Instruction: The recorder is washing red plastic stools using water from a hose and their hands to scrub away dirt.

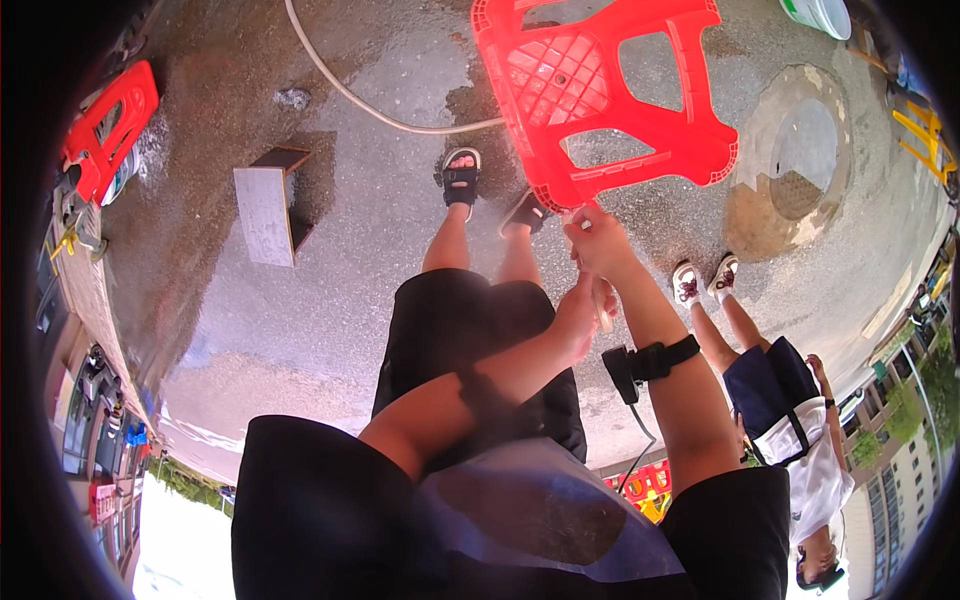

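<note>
My right hand (600, 241) is closed around a beige hose (390, 122), just below a corner of a red plastic stool (660, 161). Whether it touches the stool as well I cannot tell. Slightly lower, my left hand (581, 319) grips the same hose near its end, which points back towards my body. The hose curves across the wet ground from the top and passes out of sight behind the stool. Through the stool's frame its ribbed underside shows.
A small open box (262, 214) stands on the wet pavement to the left. Beyond it are another red stool (112, 127) and a bucket (124, 176). A round manhole cover (806, 154) lies to the right. Another person (780, 405) stands at my right; a white bucket (821, 16) is farther off.
</note>
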{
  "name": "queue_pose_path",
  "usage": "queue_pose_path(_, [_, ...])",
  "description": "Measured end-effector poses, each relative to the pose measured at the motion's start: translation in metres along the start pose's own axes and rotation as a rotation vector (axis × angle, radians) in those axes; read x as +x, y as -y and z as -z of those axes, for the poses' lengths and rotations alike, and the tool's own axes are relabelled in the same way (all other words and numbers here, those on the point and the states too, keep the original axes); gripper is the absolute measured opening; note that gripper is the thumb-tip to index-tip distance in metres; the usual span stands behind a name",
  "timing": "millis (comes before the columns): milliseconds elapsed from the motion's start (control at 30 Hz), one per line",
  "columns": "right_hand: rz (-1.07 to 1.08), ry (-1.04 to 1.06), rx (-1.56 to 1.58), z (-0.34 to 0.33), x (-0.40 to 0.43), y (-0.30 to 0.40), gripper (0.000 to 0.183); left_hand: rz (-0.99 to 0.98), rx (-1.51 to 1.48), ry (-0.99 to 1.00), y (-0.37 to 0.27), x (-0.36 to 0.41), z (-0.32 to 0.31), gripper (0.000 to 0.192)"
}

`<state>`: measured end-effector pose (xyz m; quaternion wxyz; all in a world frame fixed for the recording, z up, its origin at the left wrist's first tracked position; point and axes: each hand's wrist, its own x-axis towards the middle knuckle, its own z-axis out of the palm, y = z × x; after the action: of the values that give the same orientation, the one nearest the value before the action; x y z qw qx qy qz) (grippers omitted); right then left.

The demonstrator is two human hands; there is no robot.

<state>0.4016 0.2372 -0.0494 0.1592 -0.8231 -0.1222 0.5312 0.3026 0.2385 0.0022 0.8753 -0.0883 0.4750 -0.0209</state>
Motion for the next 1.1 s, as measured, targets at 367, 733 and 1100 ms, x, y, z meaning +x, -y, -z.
queue_pose_path(367, [-0.220,0.122,0.240,0.016,-0.005,0.016,0.021,0.007,0.063,-0.014,0.003,0.006,-0.008,0.036])
queue_pose_path(733, [-0.169,0.121,0.111,0.022,-0.003,0.026,0.018,-0.016,0.021,-0.082,0.006,0.012,-0.012,0.039])
queue_pose_path(1100, [-0.165,0.122,0.089,0.022,-0.002,0.026,0.019,-0.003,0.019,-0.047,0.010,0.016,-0.008,0.035])
